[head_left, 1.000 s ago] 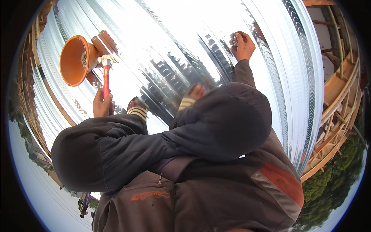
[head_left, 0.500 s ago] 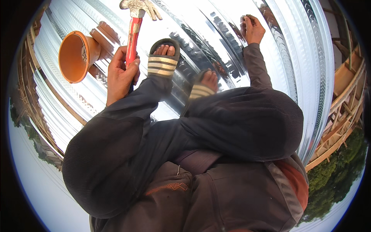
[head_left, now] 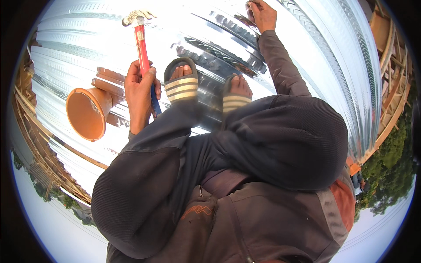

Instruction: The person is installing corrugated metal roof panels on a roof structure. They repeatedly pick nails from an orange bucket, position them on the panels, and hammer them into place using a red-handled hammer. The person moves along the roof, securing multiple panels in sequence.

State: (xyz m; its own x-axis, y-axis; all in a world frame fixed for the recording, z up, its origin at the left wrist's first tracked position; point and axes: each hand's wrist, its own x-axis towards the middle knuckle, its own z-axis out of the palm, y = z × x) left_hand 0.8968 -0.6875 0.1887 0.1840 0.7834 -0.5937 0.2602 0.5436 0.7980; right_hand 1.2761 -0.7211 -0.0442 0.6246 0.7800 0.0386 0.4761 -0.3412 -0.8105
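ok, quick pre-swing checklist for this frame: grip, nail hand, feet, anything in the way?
1. Hammer grip: left hand wraps the red handle of the claw hammer, head raised above the sheet. ok.
2. Nail: right hand pinches something at the corrugated metal sheet; too small to see whether it is a nail or stands upright. cannot tell.
3. Fingers clear of the strike point: they sit right at it. not ok.
4. Footing: both sandalled feet rest flat on the ribs. ok.
5. Swing path: orange bucket lies left of the hammer hand, apart from the line to the right hand. ok.
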